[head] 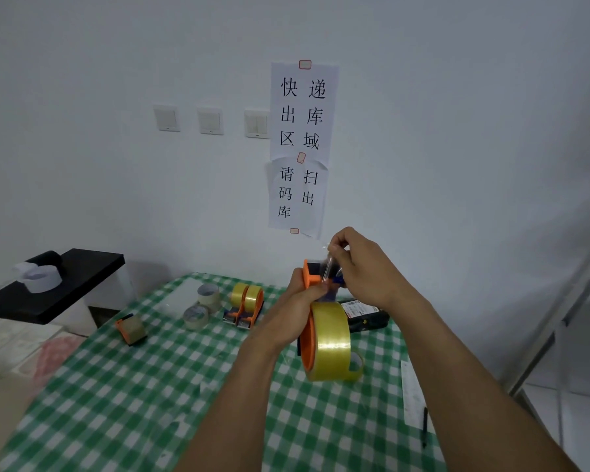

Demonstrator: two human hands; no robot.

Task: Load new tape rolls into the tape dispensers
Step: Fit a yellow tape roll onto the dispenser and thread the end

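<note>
An orange tape dispenser [308,338] with a full yellowish tape roll [332,340] on it is held up over the table. My left hand [300,298] grips its upper part near the handle. My right hand [358,264] pinches the clear loose tape end [328,264] just above the dispenser's head. Two more loaded orange dispensers [246,306] stand side by side farther back on the table. A small orange dispenser [130,328] lies at the left.
Two nearly spent tape cores [201,306] lie on the green checked tablecloth [123,386]. A black parcel with a label [365,316] lies behind my hands. A black shelf [65,284] with white rolls stands at the left; a pen [424,427] lies at the right edge.
</note>
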